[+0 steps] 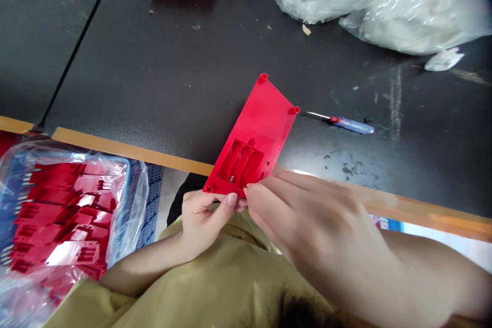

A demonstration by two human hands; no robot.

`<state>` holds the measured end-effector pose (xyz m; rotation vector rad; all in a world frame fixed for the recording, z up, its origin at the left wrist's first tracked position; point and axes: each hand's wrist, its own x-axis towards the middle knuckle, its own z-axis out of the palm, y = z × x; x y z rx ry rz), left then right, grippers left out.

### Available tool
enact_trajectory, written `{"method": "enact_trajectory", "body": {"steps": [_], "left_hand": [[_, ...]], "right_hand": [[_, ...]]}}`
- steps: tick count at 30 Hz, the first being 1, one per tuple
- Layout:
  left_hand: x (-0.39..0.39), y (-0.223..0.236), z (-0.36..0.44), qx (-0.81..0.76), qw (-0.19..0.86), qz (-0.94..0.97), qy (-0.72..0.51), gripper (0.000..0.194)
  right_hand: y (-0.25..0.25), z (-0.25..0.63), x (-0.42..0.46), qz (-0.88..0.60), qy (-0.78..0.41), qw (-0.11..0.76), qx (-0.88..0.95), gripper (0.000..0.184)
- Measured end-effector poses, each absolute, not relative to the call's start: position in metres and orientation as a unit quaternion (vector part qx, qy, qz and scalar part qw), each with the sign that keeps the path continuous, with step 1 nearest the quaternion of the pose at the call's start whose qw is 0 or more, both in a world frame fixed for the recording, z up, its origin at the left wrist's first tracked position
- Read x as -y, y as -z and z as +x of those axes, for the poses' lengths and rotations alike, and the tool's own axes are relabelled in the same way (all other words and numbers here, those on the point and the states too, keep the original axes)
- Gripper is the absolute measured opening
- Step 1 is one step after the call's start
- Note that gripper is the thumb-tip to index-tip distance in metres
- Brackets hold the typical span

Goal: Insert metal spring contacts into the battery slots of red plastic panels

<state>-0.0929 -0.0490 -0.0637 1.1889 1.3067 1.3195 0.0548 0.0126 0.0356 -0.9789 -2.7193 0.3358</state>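
A flat red plastic panel (257,133) with corner posts and a recessed battery bay is held tilted over the near edge of the dark table (172,77). My left hand (202,215) grips its lower corner, thumb on the bottom edge. My right hand (315,220) pinches the same bottom edge beside the battery bay, fingers pressed together. Whether anything small sits between those fingertips is hidden.
A blue-handled screwdriver (346,123) lies on the table right of the panel. Clear plastic bags (384,0) with small metal parts sit at the back right. A bag-lined blue crate (65,205) of several red panels stands at my lower left. Wooden trim (126,149) edges the table.
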Motion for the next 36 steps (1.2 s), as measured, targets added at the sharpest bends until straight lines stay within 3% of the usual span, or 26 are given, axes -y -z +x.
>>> {"method": "enact_trajectory", "body": {"steps": [5, 16, 19, 23, 31, 33, 36], "left_hand": [[0.051, 0.069, -0.094, -0.514, 0.454, 0.488, -0.540, 0.020], [0.048, 0.067, -0.095, -0.532, 0.411, 0.532, -0.514, 0.042], [0.049, 0.070, -0.095, -0.532, 0.409, 0.532, -0.516, 0.036], [0.052, 0.076, -0.095, -0.506, 0.436, 0.519, -0.534, 0.022], [0.052, 0.080, -0.096, -0.487, 0.478, 0.482, -0.549, 0.022], [0.051, 0.079, -0.096, -0.490, 0.472, 0.490, -0.545, 0.023], [0.051, 0.078, -0.095, -0.493, 0.464, 0.483, -0.554, 0.025]], "right_hand": [[-0.032, 0.055, -0.012, -0.333, -0.123, 0.110, 0.928, 0.030], [-0.039, 0.045, -0.006, -0.309, -0.045, 0.055, 0.948, 0.031], [-0.037, 0.048, -0.009, -0.310, -0.075, 0.043, 0.947, 0.030], [-0.032, 0.061, -0.017, -0.352, -0.166, 0.099, 0.916, 0.027], [-0.017, 0.101, -0.046, -0.493, -0.188, 0.221, 0.821, 0.007], [-0.004, 0.130, -0.074, -0.552, -0.122, 0.233, 0.791, 0.028], [0.021, 0.183, -0.118, -0.660, -0.007, 0.178, 0.730, 0.085]]}}
